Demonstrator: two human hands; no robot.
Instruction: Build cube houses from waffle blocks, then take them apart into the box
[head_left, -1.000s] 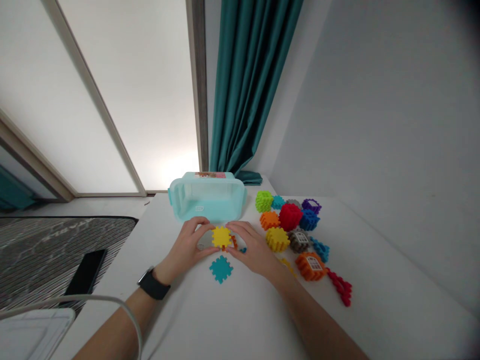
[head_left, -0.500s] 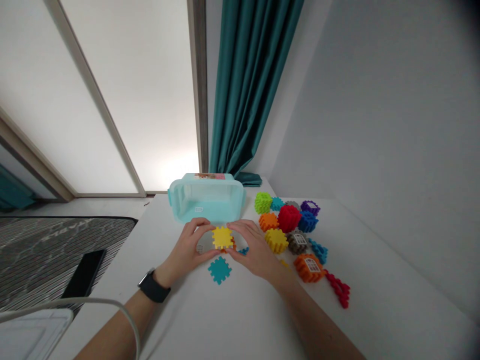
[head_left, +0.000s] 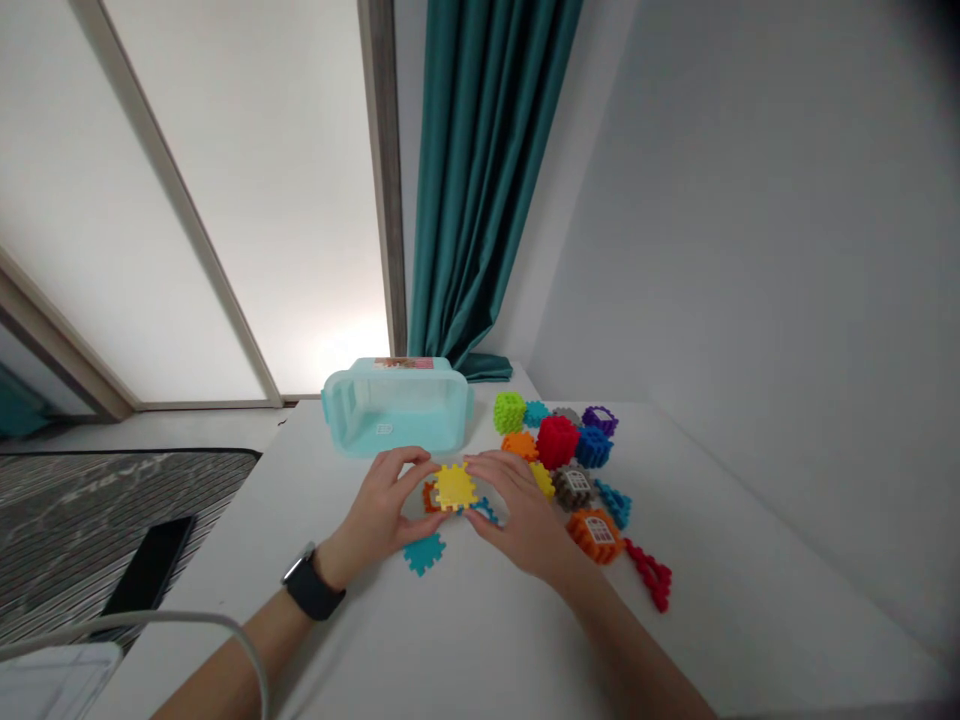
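Between my two hands is a yellow toothed square building tile (head_left: 455, 487), raised a little above the table. My left hand (head_left: 386, 512) pinches its left side with fingers and thumb. From the right, my right hand (head_left: 519, 510) grips the opposite edge in the same way. Just below, a teal toothed tile (head_left: 424, 554) lies flat on the white table (head_left: 450, 650), partly under my left thumb. An orange piece (head_left: 430, 497) and a blue piece (head_left: 486, 510) show behind the yellow tile, both partly covered.
A pale turquoise plastic bin (head_left: 397, 440) lies behind my hands, its opening facing me. To the right sit several toothed blocks, including a red cube (head_left: 557, 442), an orange windowed cube (head_left: 595, 535) and a red piece (head_left: 649, 575). A cable (head_left: 172, 617) crosses the lower left.
Both hands have shifted right over the table with the yellow tile, so more of the orange piece shows on its left. The view has turned slightly.
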